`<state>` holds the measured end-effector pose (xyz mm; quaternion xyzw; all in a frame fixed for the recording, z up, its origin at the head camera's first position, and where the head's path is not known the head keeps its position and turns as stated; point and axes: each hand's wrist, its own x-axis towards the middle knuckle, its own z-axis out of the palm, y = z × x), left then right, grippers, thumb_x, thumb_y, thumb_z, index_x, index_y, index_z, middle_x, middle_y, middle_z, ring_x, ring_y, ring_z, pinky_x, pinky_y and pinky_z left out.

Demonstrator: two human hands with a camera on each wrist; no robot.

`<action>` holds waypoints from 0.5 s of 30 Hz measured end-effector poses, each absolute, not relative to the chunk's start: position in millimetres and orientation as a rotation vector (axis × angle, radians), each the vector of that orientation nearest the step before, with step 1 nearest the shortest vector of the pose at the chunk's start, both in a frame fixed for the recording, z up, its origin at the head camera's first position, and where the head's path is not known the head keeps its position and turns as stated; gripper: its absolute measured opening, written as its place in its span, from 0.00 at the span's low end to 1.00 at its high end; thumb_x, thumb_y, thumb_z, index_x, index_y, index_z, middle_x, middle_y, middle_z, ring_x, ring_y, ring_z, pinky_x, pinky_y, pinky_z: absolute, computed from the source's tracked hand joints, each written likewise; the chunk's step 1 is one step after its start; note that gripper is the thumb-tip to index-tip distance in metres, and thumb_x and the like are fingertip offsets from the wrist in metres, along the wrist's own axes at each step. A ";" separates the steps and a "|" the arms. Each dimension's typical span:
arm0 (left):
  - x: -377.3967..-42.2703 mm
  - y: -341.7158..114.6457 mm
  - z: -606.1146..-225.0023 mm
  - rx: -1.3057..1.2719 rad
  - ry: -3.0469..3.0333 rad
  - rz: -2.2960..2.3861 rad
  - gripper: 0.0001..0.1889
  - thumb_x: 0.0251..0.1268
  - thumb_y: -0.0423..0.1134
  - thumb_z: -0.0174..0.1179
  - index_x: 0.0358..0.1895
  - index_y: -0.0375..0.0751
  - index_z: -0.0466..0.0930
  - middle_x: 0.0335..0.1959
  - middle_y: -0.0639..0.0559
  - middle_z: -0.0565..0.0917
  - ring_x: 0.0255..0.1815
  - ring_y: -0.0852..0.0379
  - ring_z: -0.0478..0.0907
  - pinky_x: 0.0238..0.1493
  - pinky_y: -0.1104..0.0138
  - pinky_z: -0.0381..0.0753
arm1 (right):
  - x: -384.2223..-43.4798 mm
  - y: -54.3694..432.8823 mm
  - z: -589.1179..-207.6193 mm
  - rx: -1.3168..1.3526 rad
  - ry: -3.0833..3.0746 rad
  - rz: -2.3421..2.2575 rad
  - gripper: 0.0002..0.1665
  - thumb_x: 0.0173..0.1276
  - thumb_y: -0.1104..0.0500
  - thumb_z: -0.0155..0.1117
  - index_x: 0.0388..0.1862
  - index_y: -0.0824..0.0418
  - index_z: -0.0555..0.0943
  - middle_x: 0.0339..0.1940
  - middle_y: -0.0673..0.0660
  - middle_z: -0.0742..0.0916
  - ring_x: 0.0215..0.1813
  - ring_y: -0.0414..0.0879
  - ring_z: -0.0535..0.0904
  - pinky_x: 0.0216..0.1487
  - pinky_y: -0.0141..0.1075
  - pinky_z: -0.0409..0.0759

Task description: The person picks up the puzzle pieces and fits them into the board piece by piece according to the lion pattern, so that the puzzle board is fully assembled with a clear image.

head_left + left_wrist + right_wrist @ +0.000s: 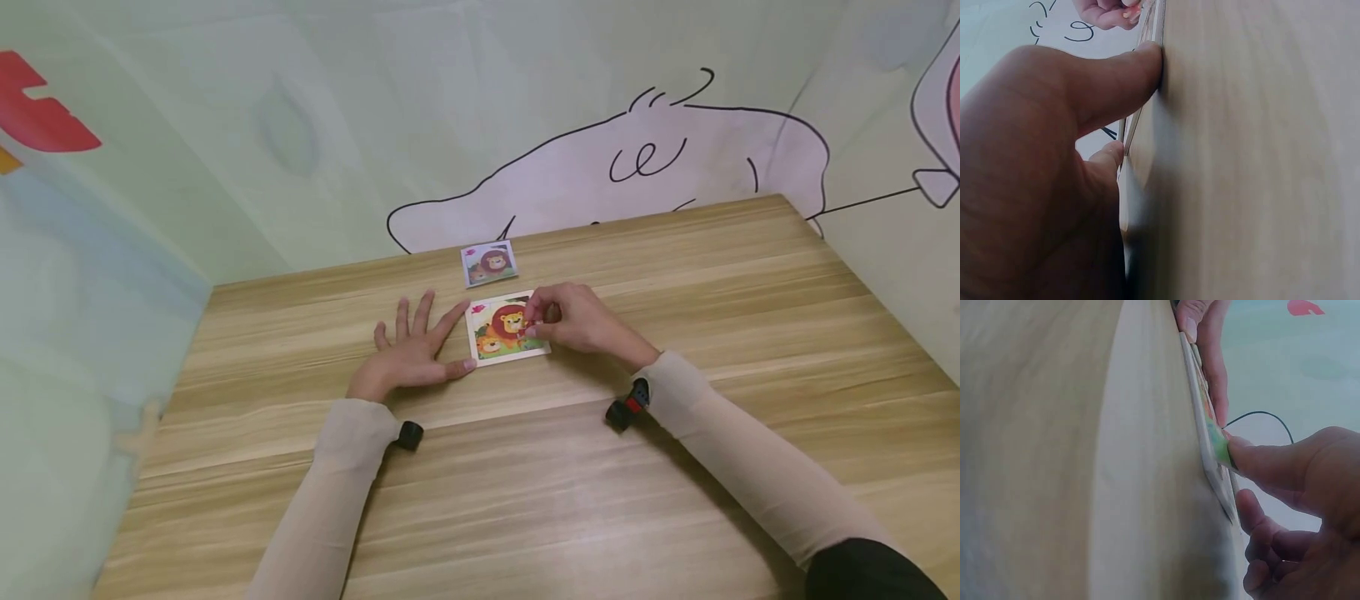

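A square lion jigsaw puzzle (504, 323) in a pale tray (517, 357) lies flat on the wooden table. My left hand (412, 350) is spread on the tabletop, its thumb and index fingertips at the tray's left corners. In the left wrist view the left thumb (1122, 75) presses at the tray's edge. My right hand (573, 321) is over the tray's right side and pinches a small puzzle piece (1219, 442) with green on it. In the right wrist view that piece tilts up at the tray's edge, under the right thumb (1266, 464). My fingers hide part of the picture's right side.
A picture card (489, 264) with the same lion scene lies just behind the tray, near the table's back edge. The wooden table (480, 500) meets a wall covering (337, 125) with printed drawings. Small black devices (619, 415) are strapped at both wrists.
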<state>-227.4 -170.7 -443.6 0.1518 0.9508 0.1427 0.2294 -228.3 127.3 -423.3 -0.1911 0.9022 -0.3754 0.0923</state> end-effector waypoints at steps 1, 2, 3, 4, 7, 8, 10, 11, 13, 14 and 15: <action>-227.5 -170.7 -443.7 0.416 2.616 0.390 0.52 0.70 0.74 0.55 0.88 0.76 0.32 0.89 0.48 0.16 0.87 0.31 0.08 0.77 0.21 0.21 | -228.8 127.4 -423.8 -0.565 2.680 -1.106 0.06 0.70 0.58 0.77 0.42 0.56 0.88 0.33 0.53 0.87 0.36 0.46 0.76 0.40 0.37 0.72; -227.4 -170.5 -443.5 0.415 2.617 0.385 0.52 0.70 0.74 0.55 0.88 0.76 0.32 0.89 0.48 0.16 0.87 0.31 0.08 0.78 0.21 0.21 | -229.3 127.4 -424.3 -0.563 2.682 -1.095 0.06 0.70 0.57 0.77 0.42 0.56 0.88 0.34 0.53 0.87 0.37 0.46 0.77 0.41 0.37 0.72; -227.3 -170.5 -443.5 0.415 2.617 0.384 0.52 0.70 0.74 0.55 0.88 0.76 0.32 0.89 0.48 0.16 0.87 0.31 0.08 0.78 0.21 0.21 | -229.8 127.5 -424.8 -0.565 2.684 -1.086 0.07 0.70 0.56 0.77 0.43 0.56 0.88 0.34 0.53 0.87 0.37 0.47 0.77 0.41 0.37 0.72; -227.3 -170.5 -443.4 0.416 2.617 0.382 0.52 0.70 0.74 0.55 0.88 0.77 0.32 0.89 0.48 0.16 0.87 0.31 0.08 0.78 0.21 0.21 | -230.2 127.4 -425.2 -0.569 2.685 -1.079 0.07 0.71 0.56 0.77 0.43 0.56 0.88 0.35 0.54 0.87 0.38 0.47 0.77 0.42 0.37 0.72; -227.3 -170.3 -442.6 0.423 2.616 0.389 0.52 0.70 0.75 0.55 0.88 0.76 0.32 0.89 0.48 0.16 0.87 0.31 0.08 0.77 0.21 0.21 | -231.0 127.1 -426.3 -0.594 2.689 -1.062 0.08 0.71 0.54 0.78 0.44 0.56 0.89 0.37 0.55 0.88 0.40 0.48 0.77 0.43 0.37 0.71; -227.1 -170.1 -442.1 0.423 2.615 0.392 0.53 0.69 0.75 0.55 0.88 0.76 0.32 0.89 0.48 0.17 0.87 0.31 0.08 0.77 0.21 0.20 | -230.9 127.0 -426.4 -0.600 2.695 -1.053 0.08 0.71 0.54 0.78 0.44 0.56 0.89 0.38 0.55 0.88 0.41 0.48 0.77 0.44 0.37 0.71; -226.7 -169.8 -441.0 0.424 2.612 0.400 0.53 0.69 0.75 0.55 0.88 0.74 0.32 0.89 0.47 0.17 0.87 0.31 0.08 0.77 0.21 0.20 | -230.7 126.6 -426.4 -0.612 2.707 -1.037 0.08 0.70 0.55 0.77 0.44 0.56 0.90 0.38 0.55 0.89 0.41 0.49 0.76 0.45 0.38 0.70; -226.2 -169.4 -440.1 0.424 2.610 0.404 0.53 0.70 0.74 0.55 0.89 0.74 0.33 0.89 0.47 0.17 0.87 0.31 0.08 0.77 0.21 0.20 | -230.5 126.5 -426.7 -0.619 2.714 -1.031 0.08 0.70 0.55 0.77 0.44 0.56 0.90 0.38 0.55 0.89 0.41 0.49 0.76 0.45 0.38 0.70; -225.8 -169.2 -439.7 0.420 2.611 0.402 0.52 0.70 0.74 0.55 0.89 0.74 0.33 0.89 0.47 0.16 0.86 0.31 0.07 0.77 0.21 0.20 | -230.1 125.9 -426.7 -0.624 2.720 -1.019 0.06 0.70 0.56 0.77 0.42 0.56 0.89 0.38 0.55 0.89 0.42 0.50 0.76 0.46 0.39 0.70; -225.8 -169.2 -440.0 0.419 2.612 0.399 0.52 0.70 0.74 0.55 0.88 0.74 0.32 0.89 0.47 0.16 0.86 0.31 0.07 0.77 0.21 0.21 | -229.8 125.8 -426.5 -0.622 2.722 -1.012 0.06 0.70 0.56 0.77 0.42 0.56 0.89 0.38 0.55 0.89 0.43 0.50 0.76 0.47 0.39 0.70; -226.1 -169.4 -440.6 0.421 2.612 0.399 0.52 0.70 0.74 0.55 0.88 0.75 0.32 0.89 0.47 0.16 0.87 0.31 0.08 0.77 0.21 0.21 | -229.8 125.6 -426.5 -0.619 2.723 -1.007 0.06 0.70 0.57 0.77 0.42 0.56 0.89 0.39 0.56 0.89 0.43 0.50 0.76 0.48 0.39 0.70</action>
